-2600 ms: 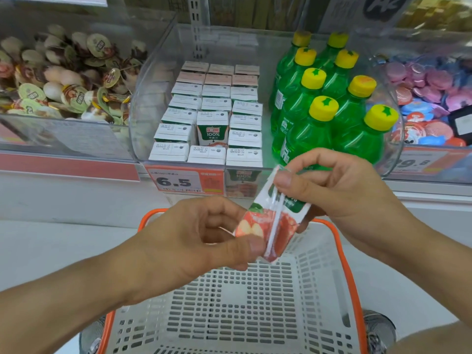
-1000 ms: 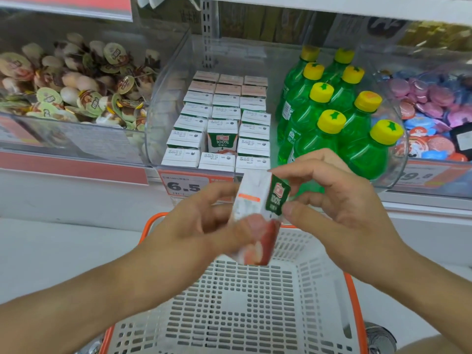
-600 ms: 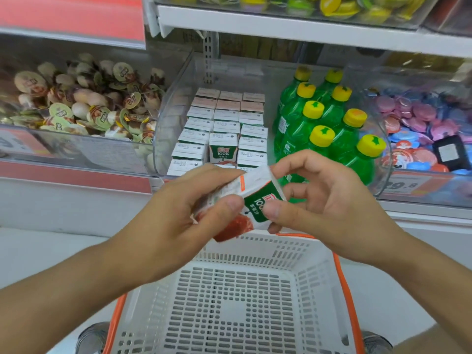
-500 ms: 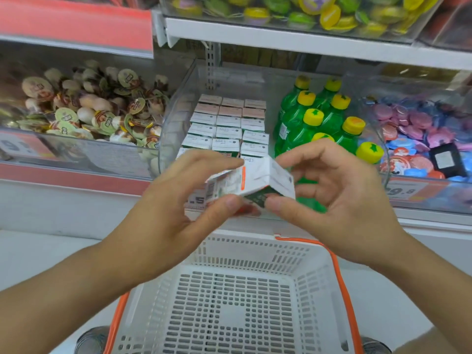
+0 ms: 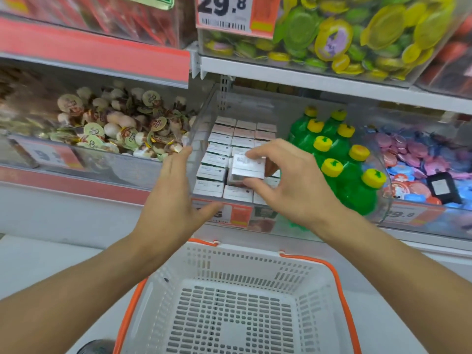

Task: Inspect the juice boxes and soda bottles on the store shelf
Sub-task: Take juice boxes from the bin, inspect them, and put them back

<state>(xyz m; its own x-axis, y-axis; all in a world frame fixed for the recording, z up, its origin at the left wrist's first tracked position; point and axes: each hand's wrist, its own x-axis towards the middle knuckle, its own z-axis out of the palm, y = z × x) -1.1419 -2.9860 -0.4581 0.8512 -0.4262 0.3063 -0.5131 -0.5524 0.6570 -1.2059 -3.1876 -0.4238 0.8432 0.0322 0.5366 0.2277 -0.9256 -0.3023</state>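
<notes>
Fingertips of the right hand (image 5: 288, 185) pinch one juice box (image 5: 247, 167) by its top, thumb on the near side and fingers on the far side, holding it just above the gap in the middle column of juice boxes (image 5: 212, 172) in the clear bin (image 5: 201, 118). Half a second ago both hands held this box in front of the bin, turned on its side; now it is upright over the rows, and the left hand (image 5: 176, 190) has let go, fingers straight and spread, hovering by the bin's front-left corner with nothing in it. That suggests the look at this box is finished and it is going back to its slot, with the soda still to be checked.

Green soda bottles (image 5: 339, 159) with yellow caps stand along the bin's right side, near the right wrist. A price tag (image 5: 237, 213) runs along the bin's front edge. Below the forearms sits a white shopping basket (image 5: 237, 264) with an orange rim. Neighbouring boxes crowd the slot tightly, so the box may catch on their tops.
</notes>
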